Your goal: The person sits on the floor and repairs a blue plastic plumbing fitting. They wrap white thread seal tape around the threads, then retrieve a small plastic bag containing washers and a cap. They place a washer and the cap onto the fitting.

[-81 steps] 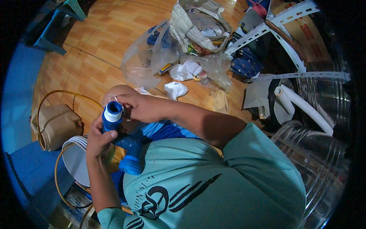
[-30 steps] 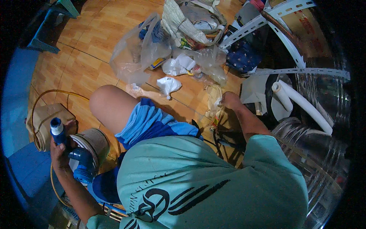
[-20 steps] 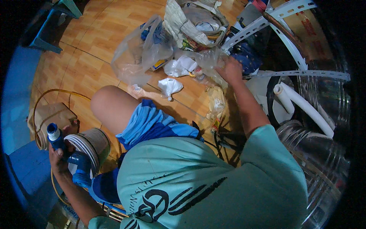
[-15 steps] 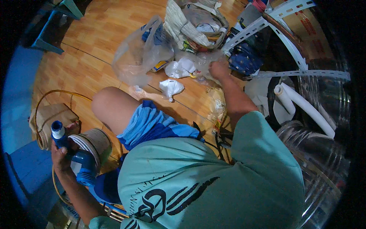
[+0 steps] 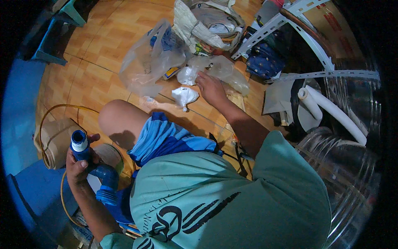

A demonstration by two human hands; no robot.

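Observation:
On the left side, my left hand [image 5: 78,169] is closed around a blue pipe elbow [image 5: 108,176]. White tape wraps the elbow's upper end [image 5: 79,145], and threads show at the lower end. Over the floor in front, my right hand [image 5: 212,89] reaches out with its fingers loosely apart. Its fingertips are at the edge of a plastic bag with white contents [image 5: 187,76]; whether they touch it I cannot tell. Just nearer lies a small knotted white bag [image 5: 185,96]. A crumpled clear plastic bag [image 5: 232,74] lies beyond the hand's right side.
A large clear bag [image 5: 143,62] with blue cloth stands beyond my knee. Farther back sits an open woven sack [image 5: 186,20]. White metal shelving [image 5: 265,35] and white pipes [image 5: 336,116] are at the right. A bucket [image 5: 110,155] and a brown roll [image 5: 58,139] stand at the left.
My right hand has moved left from the clear bag to the bag with white contents. The clear bag now lies more spread out. My left hand has shifted slightly right with the elbow.

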